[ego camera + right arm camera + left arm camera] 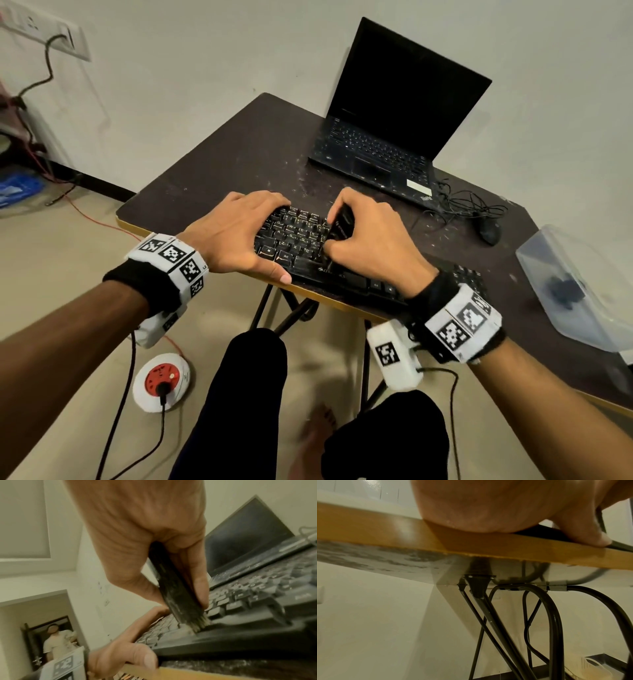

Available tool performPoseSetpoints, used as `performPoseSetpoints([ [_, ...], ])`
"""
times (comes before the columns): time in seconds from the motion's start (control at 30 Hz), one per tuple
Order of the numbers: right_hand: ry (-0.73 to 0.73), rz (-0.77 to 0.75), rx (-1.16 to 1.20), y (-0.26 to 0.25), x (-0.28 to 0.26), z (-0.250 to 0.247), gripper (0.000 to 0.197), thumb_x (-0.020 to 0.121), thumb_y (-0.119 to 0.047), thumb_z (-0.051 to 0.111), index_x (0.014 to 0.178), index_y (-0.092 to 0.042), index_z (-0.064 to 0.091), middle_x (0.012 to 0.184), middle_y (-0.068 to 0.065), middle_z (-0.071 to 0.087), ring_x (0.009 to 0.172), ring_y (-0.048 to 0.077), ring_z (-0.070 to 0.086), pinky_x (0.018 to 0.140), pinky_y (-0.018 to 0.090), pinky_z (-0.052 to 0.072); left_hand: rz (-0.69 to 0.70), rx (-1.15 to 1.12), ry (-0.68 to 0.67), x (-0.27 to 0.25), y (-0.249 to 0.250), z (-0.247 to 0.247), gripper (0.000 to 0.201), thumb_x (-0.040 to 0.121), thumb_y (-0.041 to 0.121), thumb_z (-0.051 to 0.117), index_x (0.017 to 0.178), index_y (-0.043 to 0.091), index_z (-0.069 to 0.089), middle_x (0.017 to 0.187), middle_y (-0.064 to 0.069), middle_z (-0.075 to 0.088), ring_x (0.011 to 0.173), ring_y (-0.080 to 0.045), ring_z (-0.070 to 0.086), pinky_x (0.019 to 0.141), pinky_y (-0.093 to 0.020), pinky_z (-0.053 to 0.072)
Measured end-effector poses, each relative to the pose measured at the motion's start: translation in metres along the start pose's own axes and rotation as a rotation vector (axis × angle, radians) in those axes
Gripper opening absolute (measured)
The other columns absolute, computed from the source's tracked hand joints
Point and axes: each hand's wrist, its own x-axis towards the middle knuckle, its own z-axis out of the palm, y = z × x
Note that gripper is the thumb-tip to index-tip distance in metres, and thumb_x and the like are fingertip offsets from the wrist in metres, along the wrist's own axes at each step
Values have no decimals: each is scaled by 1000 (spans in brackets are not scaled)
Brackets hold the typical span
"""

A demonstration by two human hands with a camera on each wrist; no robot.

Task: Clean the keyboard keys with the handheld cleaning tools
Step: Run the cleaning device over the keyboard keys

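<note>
The keyboard (308, 246) lies along the near edge of the table (219, 161), its long axis running from the middle of the head view down toward the lower right, where the right wrist covers part of it. The brush (339, 222) stands nearly upright over the keys, handle up and tilted away, bristles (199, 623) pointing down onto the key rows near the space bar. The right hand (370, 236) grips the brush handle, fingers and thumb curled round it. The left hand (236, 233) lies flat and spread on the left end of the keyboard, fingers over the far edge, thumb (583, 534) pressed along the front edge.

Behind the keyboard, in the upper middle of the head view, an open laptop (390, 137) with a dark screen faces the person. To its right lie a tangle of cable and a mouse (489, 231). At the right edge sits a clear plastic box (575, 291) holding something dark.

The tabletop is dark brown, flecked with pale dust, with a yellow edge band and black folding legs (551, 615). On the beige floor at lower left stands a round white and red power socket (162, 380). The walls are pale.
</note>
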Motion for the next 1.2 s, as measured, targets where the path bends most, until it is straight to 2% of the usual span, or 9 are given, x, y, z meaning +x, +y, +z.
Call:
performPoseSetpoints([
  [0.2,65,95,50,8,10,-8,27,78,-19,75,99,-27,59,84,-7,67,78,15,66,59,26,45,15,-2,8,-1,0,1,130,57,105,59,157,25,36,153,7,49,139,-13,47,122,-39,25],
  [0.33,-36,21,31,3,-5,0,28,77,-22,77,96,-30,59,83,-9,65,73,11,61,57,25,39,21,7,8,0,-1,2,130,57,105,59,157,25,36,153,8,50,138,-12,47,121,-38,25],
  [0.47,81,126,79,12,11,-9,26,79,-21,76,99,-27,60,86,-7,66,81,16,65,59,25,44,23,5,12,0,-2,0,129,58,105,60,156,26,36,152,8,50,135,-12,49,121,-39,27],
  [0.57,-6,56,48,8,1,-3,26,78,-20,75,98,-28,60,82,-8,65,73,12,62,58,25,42,25,-4,15,-2,-3,2,127,58,105,60,156,27,36,151,10,50,134,-11,50,119,-36,26],
  [0.7,50,152,111,13,9,-8,23,80,-21,75,95,-30,60,88,-6,68,80,17,69,63,29,53,29,-3,12,-2,0,2,128,57,107,57,156,27,36,150,10,50,134,-12,50,122,-40,27],
  [0.87,-36,46,53,4,-3,-1,26,79,-21,76,97,-29,61,82,-9,66,74,10,62,58,24,41,32,2,6,-3,-1,3,130,57,108,55,156,26,36,151,8,50,135,-12,49,120,-38,26],
  [1.0,57,153,85,11,9,-11,25,80,-20,76,98,-29,60,86,-7,65,78,14,63,57,22,40,15,6,5,-2,-2,3,131,56,109,55,156,26,36,151,8,50,136,-15,50,123,-42,28],
  [1.1,-34,35,35,0,-10,-1,28,77,-21,76,99,-29,60,82,-9,66,70,10,61,55,21,38,13,11,1,-3,-2,4,131,56,107,57,156,25,37,151,7,51,135,-15,51,122,-42,29],
  [1.2,4,16,53,0,-14,1,28,78,-22,77,98,-30,59,82,-11,65,73,9,62,58,22,39,11,23,3,-1,-1,3,131,55,106,58,156,24,37,151,5,51,136,-16,50,122,-43,29],
])
